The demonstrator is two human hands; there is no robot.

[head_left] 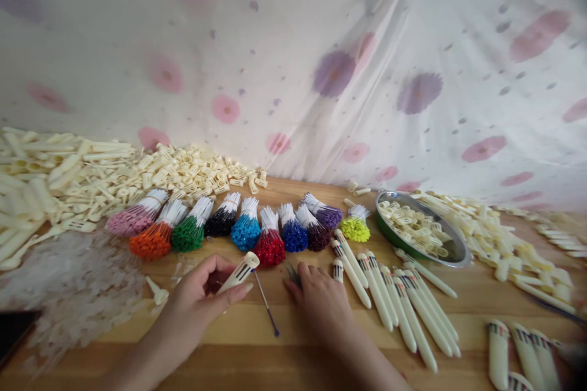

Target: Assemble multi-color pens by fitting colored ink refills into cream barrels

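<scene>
My left hand (206, 293) is closed on a cream slotted pen tube (239, 273), held tilted with its open end up and to the right. Dark pieces show in the tube's slots. Close beside it, a thin pen refill (266, 302) with a dark purple-blue end lies on the wood. My right hand (321, 302) rests low over the table with bent fingers. Between its thumb and forefinger shows a thin grey pointed tool (293, 274), mostly hidden. Beyond both hands stand bundles of refills, among them a red one (269, 244) and a blue one (293, 235).
Several cream multicolour pens (403, 302) lie at right of my right hand. Behind them a metal bowl (461, 256) holds small cream parts. Heaps of cream pieces (183, 171) fill the back left, above a pile of clear plastic bits (87, 287). A flowered sheet (275, 61) hangs behind.
</scene>
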